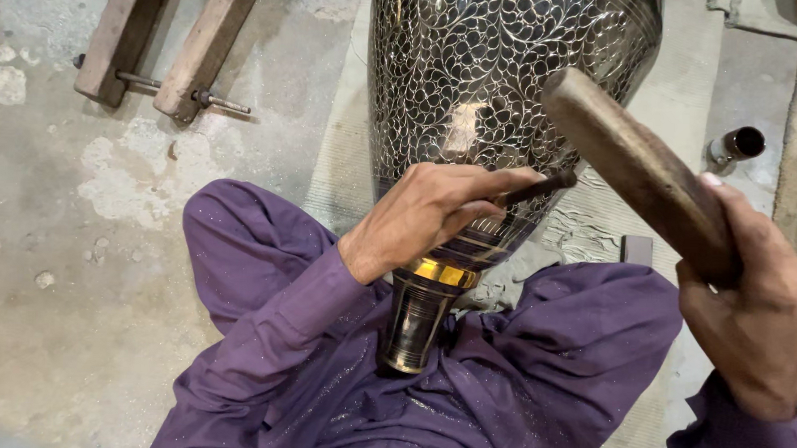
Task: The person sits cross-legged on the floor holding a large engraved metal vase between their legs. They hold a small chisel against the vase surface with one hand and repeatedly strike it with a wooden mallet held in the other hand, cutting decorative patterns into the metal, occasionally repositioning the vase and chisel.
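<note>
View: I look straight down at my own lap; I sit on the floor in purple clothing.
Left hand: my left hand is closed around a thin dark chisel, whose tip rests against the vase.
Right hand: my right hand is wrapped tight around the lower end of a thick wooden mallet, raised at a slant above the chisel and apart from it.
Vase: a large dark metal vase lies along my lap, its narrow neck towards me between my legs and its wide body running to the far edge of the view. Fine silver leaf and vine engraving covers the body; a polished gold band rings it where the body narrows, just beside my left wrist.
Floor: the floor is bare grey concrete, stained, with pale chipped patches and small loose bits to my left.
Mat: a worn pale woven mat lies under the vase and under me, its edge frayed.
Far left: two wooden blocks joined by a threaded metal rod lie on the floor near the far left corner.
Far right: a small metal tube lies on the floor beyond the mallet; a slab-like edge shows further right, too cropped to identify.
</note>
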